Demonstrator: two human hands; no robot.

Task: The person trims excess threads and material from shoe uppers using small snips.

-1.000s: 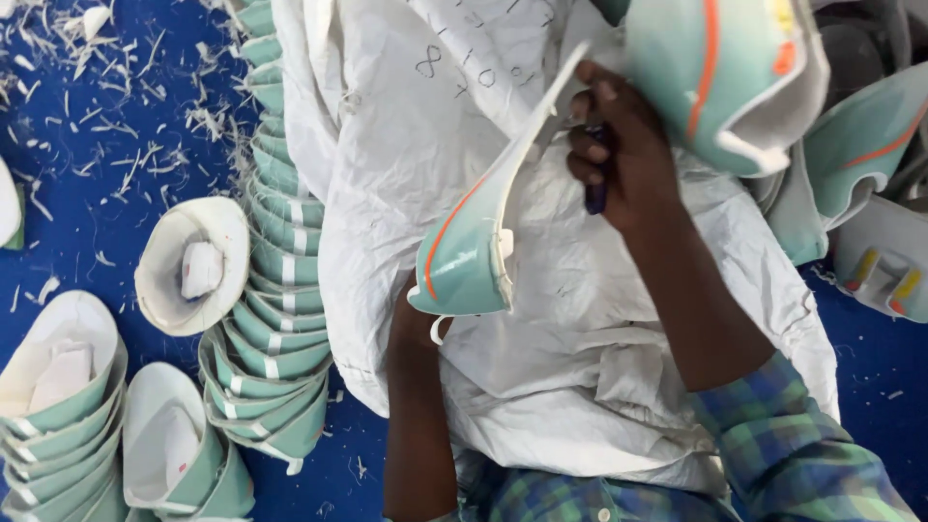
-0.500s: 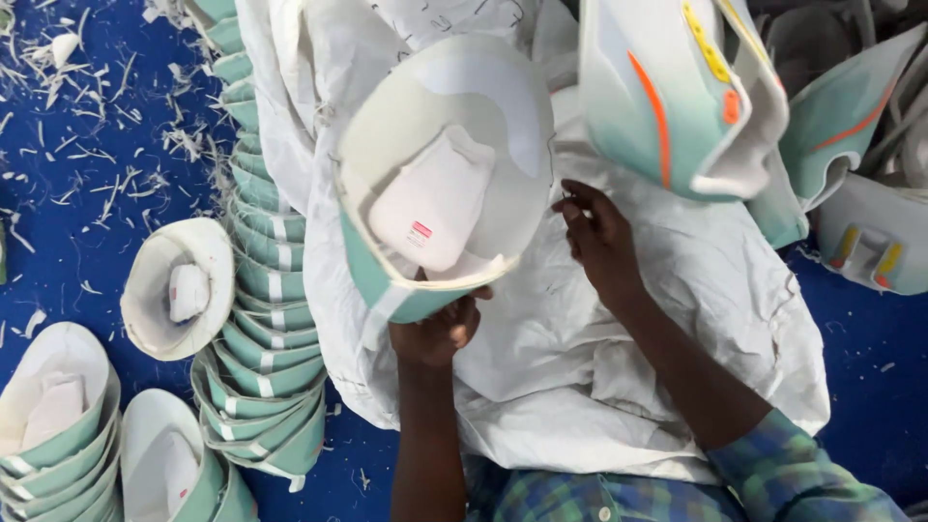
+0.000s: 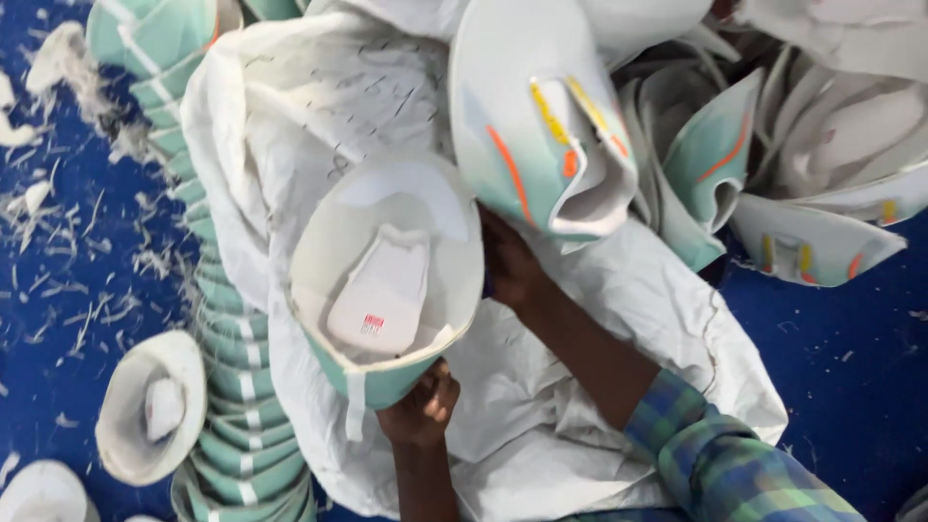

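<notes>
Centrally, left hand [image 3: 420, 411] pinches lower edge of white-lined green shoe upper [image 3: 387, 280] over white sack [image 3: 580, 387]; right hand [image 3: 507, 266] touches its rim, grip unclear; stacked uppers [image 3: 237, 387] left.

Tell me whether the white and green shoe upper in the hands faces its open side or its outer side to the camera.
Open side: the white and green shoe upper shows its white lining and a tongue piece inside.

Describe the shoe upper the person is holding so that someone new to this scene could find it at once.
Start at the big white woven sack spread across the middle. At its centre the left hand grips a mint-green and white shoe upper from below. Unlike its neighbours, it shows its white inside, with a small red label.
</notes>
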